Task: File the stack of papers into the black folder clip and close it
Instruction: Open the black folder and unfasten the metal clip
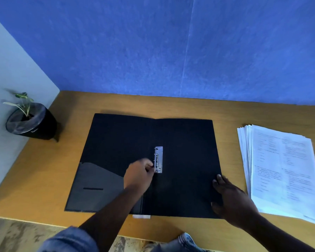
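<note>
A small plant in a round black pot (32,122), its rim lined with thin clear plastic, stands at the far left corner of my worktop (171,106), where the pale side wall meets the blue textured back wall. The worktop is smooth orange-brown wood grain. Nothing lies between the pot and the black folder (185,142), which is spread open and flat in the middle, reaching almost to the near edge. Its inside is matte black; the left flap carries a greyish slanted pocket (96,186) with a short slit. A small white tab (141,216) pokes out from under the folder at the near edge. The metal clip (159,159), silvery and narrow, runs along the spine. My left hand (138,176) has its fingers curled, pinching the clip's near end. My right hand (233,199) lies spread and flat on the folder's near right corner. The stack of papers (284,170), white printed sheets slightly fanned, sits just beside that hand toward the right edge, clear of the folder.
</note>
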A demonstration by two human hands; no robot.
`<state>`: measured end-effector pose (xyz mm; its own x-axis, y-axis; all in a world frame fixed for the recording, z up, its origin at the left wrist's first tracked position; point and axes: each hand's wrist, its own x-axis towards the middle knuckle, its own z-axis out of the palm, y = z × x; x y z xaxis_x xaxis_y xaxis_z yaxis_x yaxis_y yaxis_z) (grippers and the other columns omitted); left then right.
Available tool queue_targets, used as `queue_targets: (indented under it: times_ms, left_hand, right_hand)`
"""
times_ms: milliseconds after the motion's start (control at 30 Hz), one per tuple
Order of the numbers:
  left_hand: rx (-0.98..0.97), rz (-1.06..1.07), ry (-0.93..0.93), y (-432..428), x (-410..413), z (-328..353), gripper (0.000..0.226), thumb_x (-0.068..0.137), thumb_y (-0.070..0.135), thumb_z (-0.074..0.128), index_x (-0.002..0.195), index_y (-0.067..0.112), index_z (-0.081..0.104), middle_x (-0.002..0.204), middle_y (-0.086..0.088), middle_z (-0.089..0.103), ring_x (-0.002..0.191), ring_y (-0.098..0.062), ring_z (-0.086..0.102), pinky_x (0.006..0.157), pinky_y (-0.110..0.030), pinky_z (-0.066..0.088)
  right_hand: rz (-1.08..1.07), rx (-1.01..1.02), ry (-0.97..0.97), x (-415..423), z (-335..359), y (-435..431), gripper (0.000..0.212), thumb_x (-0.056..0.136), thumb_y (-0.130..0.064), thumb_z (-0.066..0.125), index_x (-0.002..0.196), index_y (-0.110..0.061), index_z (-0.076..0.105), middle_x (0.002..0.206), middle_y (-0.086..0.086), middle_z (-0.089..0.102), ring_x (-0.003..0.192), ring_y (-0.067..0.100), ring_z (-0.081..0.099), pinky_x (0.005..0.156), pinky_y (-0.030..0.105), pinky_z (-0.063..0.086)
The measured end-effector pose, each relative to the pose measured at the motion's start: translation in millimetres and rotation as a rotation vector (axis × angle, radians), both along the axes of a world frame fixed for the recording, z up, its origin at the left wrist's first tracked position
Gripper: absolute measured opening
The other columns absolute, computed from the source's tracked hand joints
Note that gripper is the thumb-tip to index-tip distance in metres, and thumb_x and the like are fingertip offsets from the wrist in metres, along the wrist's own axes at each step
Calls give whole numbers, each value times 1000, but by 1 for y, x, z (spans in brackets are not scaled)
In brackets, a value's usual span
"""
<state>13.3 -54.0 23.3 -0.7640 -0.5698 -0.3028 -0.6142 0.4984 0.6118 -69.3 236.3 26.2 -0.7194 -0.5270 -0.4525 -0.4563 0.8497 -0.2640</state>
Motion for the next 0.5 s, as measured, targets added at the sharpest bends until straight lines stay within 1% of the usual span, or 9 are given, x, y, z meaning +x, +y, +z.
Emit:
queue_targets:
  times_ms: [67,133,167,233,300,333,400,500]
  left_hand:
    - [23,-16,-32,-3,-8,-2,9,83,22,70,90,27,73,77,18,67,80,-6,68,75,-33,59]
    - [39,-9,-67,-7,-12,-4,7,80,21,73,83,28,73,75,16,69,80,-9,69,75,-34,59]
    - [67,7,-86,-9,-14,-5,8,79,20,75,79,28,73,73,13,71,78,-11,70,73,-35,60]
    - [183,65,-122,-11,-16,-6,11,78,16,77,72,24,72,68,5,74,68,-12,73,63,-35,61]
    - [267,108,-155,-13,-18,-4,11,79,12,79,72,18,72,70,-2,76,65,-12,73,53,-29,57]
    - [294,113,-169,-14,-20,-3,10,79,11,79,74,15,71,74,-4,76,66,-13,74,52,-27,55]
    - [333,111,-202,-16,-23,-1,9,80,8,79,77,12,71,79,-5,76,69,-14,74,52,-25,54]
    - [346,69,-267,-19,-28,2,8,82,9,78,79,13,70,78,1,75,67,-13,74,54,-25,56]
  right_hand:
    - [9,-11,-20,-2,2,3,80,86,-45,57,153,-20,19,164,-4,7,150,12,7,118,30,21]
    - [25,-12,-33,-4,4,5,81,87,-43,57,153,-20,17,164,-4,5,150,10,5,118,28,18]
    - [24,-17,-45,-4,4,5,81,87,-42,58,153,-20,16,164,-4,5,150,10,4,118,28,18]
    - [14,-21,-75,-5,4,6,83,87,-39,60,153,-20,14,164,-4,3,150,10,1,118,30,19]
    - [19,-8,-81,-5,3,7,85,86,-38,61,154,-20,12,164,-5,1,150,10,0,118,31,21]
    - [22,-3,-75,-5,2,7,86,85,-39,61,154,-20,12,164,-5,1,150,10,1,119,31,21]
    - [36,4,-73,-7,2,8,87,85,-38,62,154,-21,12,164,-6,0,150,10,0,119,31,20]
    - [66,12,-90,-8,3,9,86,87,-29,60,154,-21,8,164,-4,-3,150,11,-2,119,30,18]
